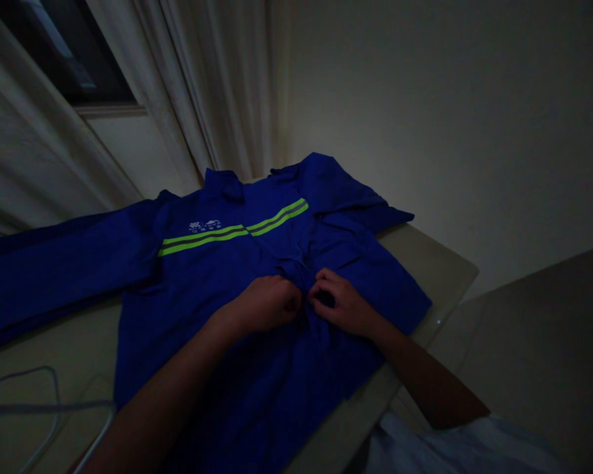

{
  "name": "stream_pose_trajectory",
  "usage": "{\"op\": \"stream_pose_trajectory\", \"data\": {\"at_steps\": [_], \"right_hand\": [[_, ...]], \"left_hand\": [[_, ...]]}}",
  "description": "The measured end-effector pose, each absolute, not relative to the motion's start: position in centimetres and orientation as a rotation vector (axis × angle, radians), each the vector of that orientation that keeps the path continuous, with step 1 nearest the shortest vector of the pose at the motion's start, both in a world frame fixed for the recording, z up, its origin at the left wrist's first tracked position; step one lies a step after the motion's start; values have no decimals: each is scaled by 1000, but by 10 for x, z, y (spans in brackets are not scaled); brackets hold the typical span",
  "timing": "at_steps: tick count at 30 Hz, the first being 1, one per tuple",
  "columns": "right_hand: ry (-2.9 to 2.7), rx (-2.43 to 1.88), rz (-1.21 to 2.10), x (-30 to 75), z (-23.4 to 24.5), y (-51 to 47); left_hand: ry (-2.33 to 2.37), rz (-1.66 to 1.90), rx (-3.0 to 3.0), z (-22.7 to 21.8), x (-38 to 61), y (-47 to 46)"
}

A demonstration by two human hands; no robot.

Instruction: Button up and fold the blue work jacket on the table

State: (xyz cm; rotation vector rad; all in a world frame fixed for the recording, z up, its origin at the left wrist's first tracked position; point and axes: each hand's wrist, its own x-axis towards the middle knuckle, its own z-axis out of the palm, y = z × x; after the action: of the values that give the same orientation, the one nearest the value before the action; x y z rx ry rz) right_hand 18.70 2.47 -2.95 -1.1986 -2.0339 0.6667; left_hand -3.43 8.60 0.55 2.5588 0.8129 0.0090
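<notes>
A blue work jacket (pixel 197 289) with a yellow-green and grey stripe across the chest and a white print lies spread on the table, collar away from me. My left hand (pixel 269 303) is closed on the jacket's front edge near the middle. Close beside it on the right, my right hand (pixel 338 301) pinches the cloth of the other front edge with thumb and fingertips. The fabric bunches up between the two hands. Whether a button or other fastener sits between the fingertips is too dark to make out.
The pale table (pixel 439 263) ends at a corner on the right, with floor beyond. A white cable (pixel 49 407) loops over the table at lower left. Behind stand beige curtains (pixel 217 85), a dark window (pixel 69 52) and a plain wall (pixel 449 118).
</notes>
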Motion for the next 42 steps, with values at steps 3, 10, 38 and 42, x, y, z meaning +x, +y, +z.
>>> {"op": "stream_pose_trajectory", "data": {"at_steps": [3,10,38,42], "right_hand": [[-2021,-1208,659,188,-30,26],[-2025,-1184,699,191,-25,25],[-1963,-1206,740,178,-26,23],[-1958,-1196,744,178,-28,22]], "left_hand": [[713,54,2445,-1,-35,90],[591,88,2145,-19,-32,91],[670,1051,2583,-61,-51,44],[647,987,2753,-62,-51,41]]}}
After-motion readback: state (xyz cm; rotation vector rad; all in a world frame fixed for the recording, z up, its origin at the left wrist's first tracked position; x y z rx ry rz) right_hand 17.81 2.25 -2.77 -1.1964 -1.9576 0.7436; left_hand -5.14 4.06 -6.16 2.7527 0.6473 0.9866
